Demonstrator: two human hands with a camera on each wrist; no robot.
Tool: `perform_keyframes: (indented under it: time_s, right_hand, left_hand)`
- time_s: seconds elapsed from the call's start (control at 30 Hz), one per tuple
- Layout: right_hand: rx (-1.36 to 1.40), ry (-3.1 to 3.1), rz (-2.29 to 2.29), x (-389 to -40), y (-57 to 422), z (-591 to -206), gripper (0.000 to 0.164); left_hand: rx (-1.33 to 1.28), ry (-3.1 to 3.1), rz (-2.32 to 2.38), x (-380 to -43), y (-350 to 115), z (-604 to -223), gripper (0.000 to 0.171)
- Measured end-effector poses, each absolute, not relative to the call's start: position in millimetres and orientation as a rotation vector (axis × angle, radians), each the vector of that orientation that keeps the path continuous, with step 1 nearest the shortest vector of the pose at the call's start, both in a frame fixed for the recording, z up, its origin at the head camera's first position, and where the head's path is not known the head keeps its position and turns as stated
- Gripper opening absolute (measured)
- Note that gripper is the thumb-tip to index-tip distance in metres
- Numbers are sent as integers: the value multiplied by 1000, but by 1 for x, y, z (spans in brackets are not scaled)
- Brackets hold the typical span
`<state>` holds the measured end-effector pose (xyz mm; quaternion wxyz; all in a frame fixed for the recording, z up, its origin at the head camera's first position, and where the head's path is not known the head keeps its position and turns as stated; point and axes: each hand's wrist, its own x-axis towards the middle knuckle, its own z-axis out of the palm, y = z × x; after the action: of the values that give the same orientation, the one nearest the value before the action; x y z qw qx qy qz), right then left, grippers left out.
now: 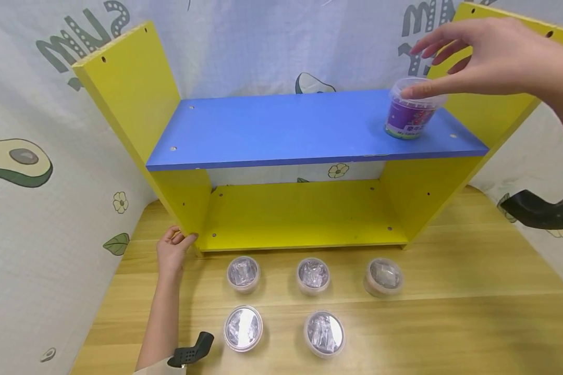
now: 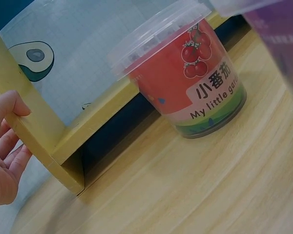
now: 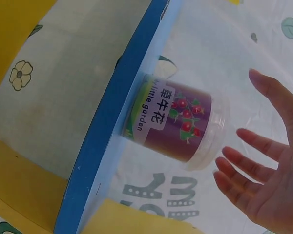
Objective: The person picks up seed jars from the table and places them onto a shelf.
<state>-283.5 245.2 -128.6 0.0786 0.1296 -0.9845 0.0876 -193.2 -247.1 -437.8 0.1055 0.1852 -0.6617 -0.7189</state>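
Note:
A purple plastic cup (image 1: 410, 117) with a clear lid and red fruit printed on it stands at the right end of the blue shelf board (image 1: 281, 127). Just over its lid is my right hand (image 1: 502, 60), fingers and thumb spread; in the right wrist view that hand (image 3: 268, 170) is apart from the cup (image 3: 173, 119). My left hand (image 1: 171, 255) pinches the lower front edge of the yellow left side panel (image 2: 34, 131), thumb on one face and fingers on the other.
Several lidded cups, such as this one (image 1: 243, 274), stand in two rows on the wooden table (image 1: 474, 323) before the shelf unit. One is a red cup with tomatoes printed on it (image 2: 185, 83). A printed cloth (image 1: 239, 47) hangs behind.

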Motion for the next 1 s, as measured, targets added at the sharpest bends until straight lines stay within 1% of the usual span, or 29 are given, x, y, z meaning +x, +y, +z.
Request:
perform_keyframes:
  time_s: [0.07, 0.3, 0.53, 0.63, 0.8, 0.87, 1.0]
  right_hand:
    - [371, -2936, 255, -281, 243, -129, 78]
    - [401, -2881, 252, -291, 253, -139, 80]
    - [428, -2898, 285, -268, 233, -133, 80]
    - [448, -2885, 265, -274, 239, -138, 79]
    - [504, -2885, 266, -264, 231, -134, 78]
    - [523, -2898, 280, -250, 220, -129, 77]
    - [532, -2884, 251, -247, 219, -133, 79]
  left_hand:
    - [542, -1956, -2114, -193, -247, -438, 23]
    - [535, -1946, -2114, -193, -248, -438, 25]
    - [540, -1941, -2113, -193, -248, -438, 25]
    - [557, -1952, -2106, -193, -249, -438, 24]
    - [570, -1976, -2093, -194, -249, -439, 23]
    - [568, -1982, -2092, -194, -248, -439, 23]
    - [563, -1981, -2098, -194, -248, -439, 22]
